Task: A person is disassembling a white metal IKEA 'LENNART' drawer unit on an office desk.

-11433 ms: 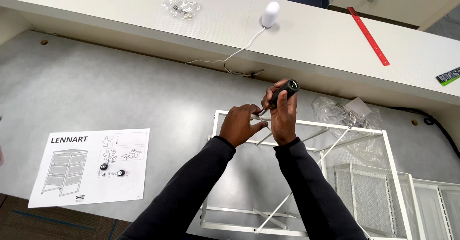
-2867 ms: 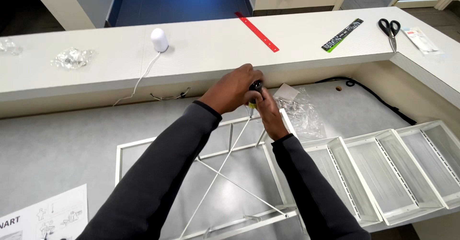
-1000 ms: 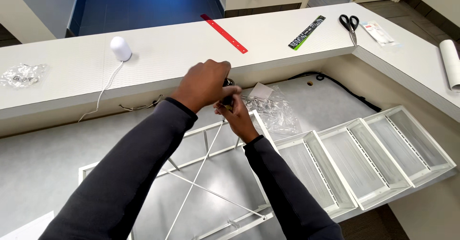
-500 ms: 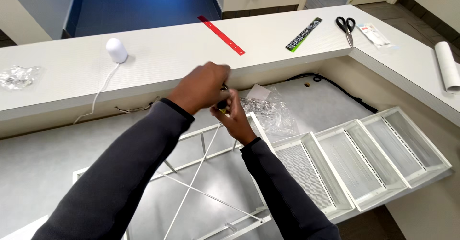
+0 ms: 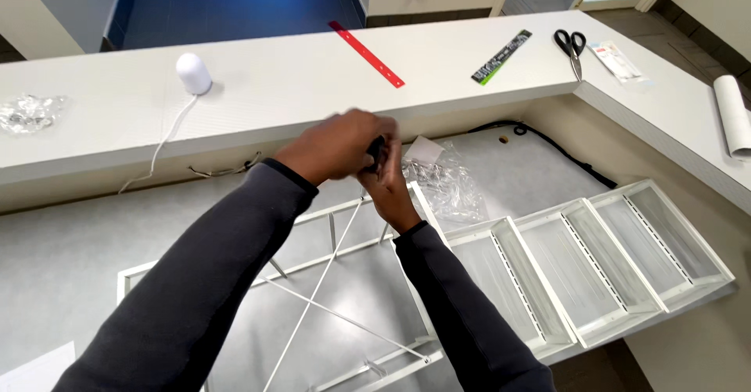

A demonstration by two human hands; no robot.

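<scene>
Hands, pair: left hand (image 5: 338, 145) curled over a dark screwdriver handle (image 5: 376, 152); right hand (image 5: 389, 190) pinched just beneath it, fingers closed, blurred. Both sit above the far rail of a white wire frame (image 5: 328, 245) on the grey table (image 5: 70, 243). Judged step: driving a fastener. Clear plastic bag (image 5: 446, 185) right; white trays (image 5: 594, 259) further right.
</scene>
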